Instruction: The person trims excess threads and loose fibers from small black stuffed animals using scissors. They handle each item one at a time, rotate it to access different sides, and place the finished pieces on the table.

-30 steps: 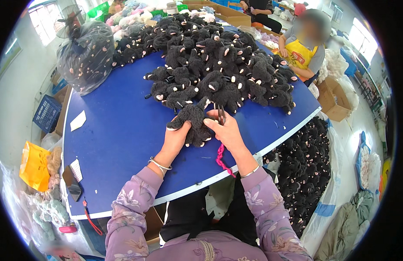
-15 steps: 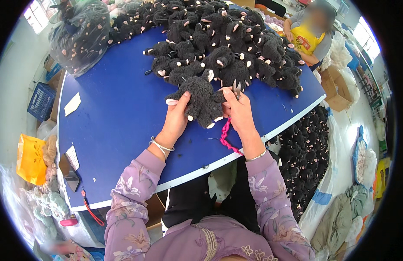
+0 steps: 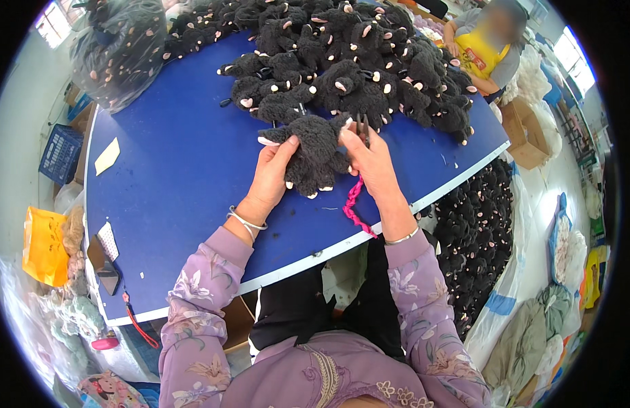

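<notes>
Bright workroom, big blue table with a heap of black plush toys piled toward the far side. Just one toy in hand, up over the near part of the table, between both hands. Probably mid-piece, going by the grip. No way to sort finished from unfinished in the heap, or in the plastic sack off to the right. Curly black fuzz, plump body, pale ears out to the sides, little whitish feet at the bottom. Left hand: thumb pressed on top, other fingers mostly hidden. Right hand: thumb and forefinger together by an ear, can't tell exactly on what; snips poking up, pink cord dangling below.
</notes>
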{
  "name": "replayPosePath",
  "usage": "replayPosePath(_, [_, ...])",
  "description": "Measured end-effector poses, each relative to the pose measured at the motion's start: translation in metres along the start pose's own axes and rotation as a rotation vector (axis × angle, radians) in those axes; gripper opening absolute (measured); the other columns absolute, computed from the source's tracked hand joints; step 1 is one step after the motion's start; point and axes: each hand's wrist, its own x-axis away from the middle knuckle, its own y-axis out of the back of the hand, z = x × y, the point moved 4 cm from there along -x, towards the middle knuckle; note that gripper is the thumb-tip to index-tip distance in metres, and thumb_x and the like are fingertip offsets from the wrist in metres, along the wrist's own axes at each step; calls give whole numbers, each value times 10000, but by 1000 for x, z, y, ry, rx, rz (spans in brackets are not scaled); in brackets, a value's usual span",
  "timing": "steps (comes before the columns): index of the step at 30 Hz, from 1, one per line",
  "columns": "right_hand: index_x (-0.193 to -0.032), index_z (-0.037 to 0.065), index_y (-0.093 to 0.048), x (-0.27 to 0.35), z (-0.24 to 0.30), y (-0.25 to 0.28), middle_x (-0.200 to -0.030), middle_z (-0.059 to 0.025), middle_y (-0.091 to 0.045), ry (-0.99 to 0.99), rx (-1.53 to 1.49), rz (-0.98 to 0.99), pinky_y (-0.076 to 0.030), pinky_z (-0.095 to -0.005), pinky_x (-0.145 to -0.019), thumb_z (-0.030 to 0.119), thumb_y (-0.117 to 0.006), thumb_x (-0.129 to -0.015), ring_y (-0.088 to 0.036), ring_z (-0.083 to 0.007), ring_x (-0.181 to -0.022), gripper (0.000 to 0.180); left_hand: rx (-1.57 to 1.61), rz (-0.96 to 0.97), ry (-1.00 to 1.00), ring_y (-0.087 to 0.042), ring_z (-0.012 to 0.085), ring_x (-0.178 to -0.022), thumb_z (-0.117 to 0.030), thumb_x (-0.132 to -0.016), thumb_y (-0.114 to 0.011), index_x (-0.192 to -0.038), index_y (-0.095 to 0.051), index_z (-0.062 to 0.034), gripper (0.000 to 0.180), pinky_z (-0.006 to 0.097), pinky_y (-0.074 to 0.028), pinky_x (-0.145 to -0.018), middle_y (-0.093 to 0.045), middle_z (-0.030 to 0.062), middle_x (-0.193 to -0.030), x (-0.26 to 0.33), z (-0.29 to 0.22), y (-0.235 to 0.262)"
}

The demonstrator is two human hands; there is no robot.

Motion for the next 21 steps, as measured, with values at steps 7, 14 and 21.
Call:
replayPosePath(7, [-868,67,-579,-4,-12,0,-688,52,-494,-9,-66,39,-339,-211,-443,171,-612,-887,-416,-28,-524,111,114,32,78,-611,205,-1036,-350,-1002,-398,-1211,-542,42,467,344,-477,-930,-623,121,-1159,-1,-3,-9])
replayPosePath(14, [-791,66,-561,-5,-21,5,-648,24,-510,-75,-73,-21,-312,-221,-422,141,-559,-892,-387,-38,-473,126,157,0,204,-626,217,-1012,-369,-1001,-399,-1190,-551,34,471,349,-492,-919,-630,123,-1145,2,0,-10])
replayPosePath(21, [-877,19,-567,-2,-9,3,-724,-46,-535,-32,-154,-1,-326,-224,-436,375,-474,-973,-347,-52,-460,379,290,-75,59,-597,245,-1075,-371,-999,-404,-1231,-506,6,454,396,-470,-956,-602,139,-1182,-6,-1,3])
